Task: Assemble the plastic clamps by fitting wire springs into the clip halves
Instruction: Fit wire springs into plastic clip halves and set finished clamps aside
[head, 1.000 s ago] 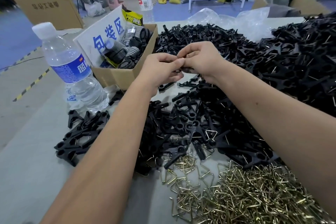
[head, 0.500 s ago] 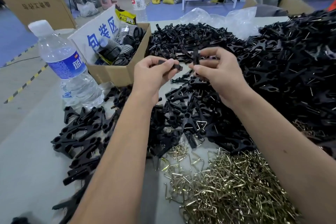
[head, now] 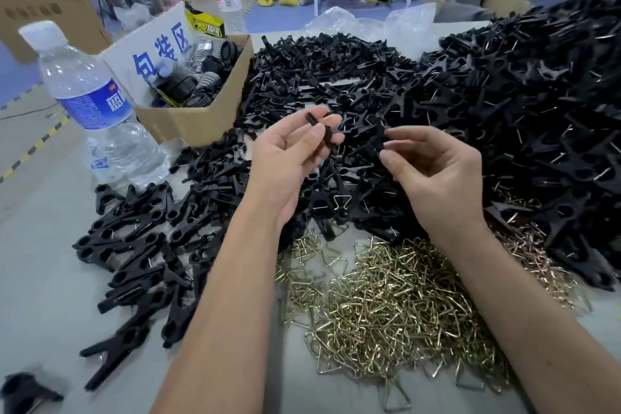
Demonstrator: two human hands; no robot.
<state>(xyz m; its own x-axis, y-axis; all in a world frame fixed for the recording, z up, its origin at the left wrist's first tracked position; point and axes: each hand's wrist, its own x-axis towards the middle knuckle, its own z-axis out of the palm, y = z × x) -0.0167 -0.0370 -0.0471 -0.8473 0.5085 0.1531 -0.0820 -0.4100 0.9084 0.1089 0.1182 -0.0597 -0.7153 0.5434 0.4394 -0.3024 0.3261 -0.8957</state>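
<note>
My left hand holds a black clip half between thumb and fingers, palm turned up. A short gap to its right, my right hand pinches a second black clip half at the fingertips. Both hands hover above a spread of loose black clip halves. A heap of brass-coloured wire springs lies on the table in front of me, between my forearms. Assembled black clamps lie in a group at the left.
A large mound of black clamps fills the right side. A water bottle stands at the left, beside an open cardboard box of black caps. Clear plastic bags lie at the far table edge.
My hands were pressed together on one piece a second ago. They have since pulled apart and come nearer to me, each holding its own clip half. The camera has tipped down.
</note>
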